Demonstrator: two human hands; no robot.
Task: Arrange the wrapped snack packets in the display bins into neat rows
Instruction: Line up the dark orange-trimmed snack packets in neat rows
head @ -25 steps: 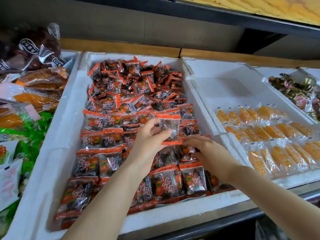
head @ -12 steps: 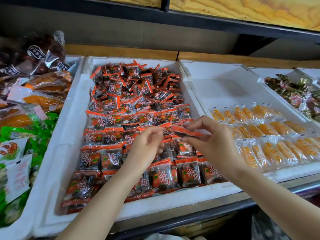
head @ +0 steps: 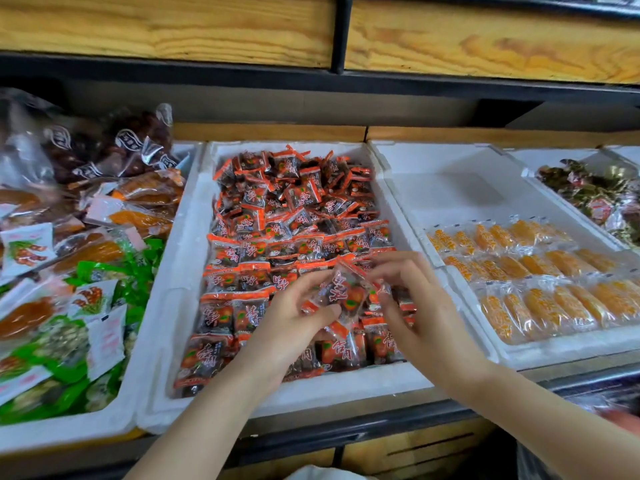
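A white foam bin [head: 180,271] in the middle holds many orange-and-clear wrapped snack packets [head: 294,209]. Those at the front lie in rows and those at the back are heaped loosely. Above the bin's front right part, my left hand [head: 294,320] and my right hand [head: 412,306] together hold one packet [head: 346,292]. The left thumb and fingers pinch its left edge. Fingers of the right hand curl round its right edge. The packet is tilted and lifted slightly off the rows below.
Right of it, a second foam bin [head: 450,188] holds rows of yellow wrapped packets [head: 540,282] at the front. A bin at the far right [head: 595,192] has dark mixed sweets. The left bin [head: 52,431] is piled with green, orange and dark bags. A wooden shelf [head: 173,29] hangs overhead.
The packet pinched edge-on in my right hand is now held face-up between both hands, lower and nearer the front rows. The camera has tilted up.
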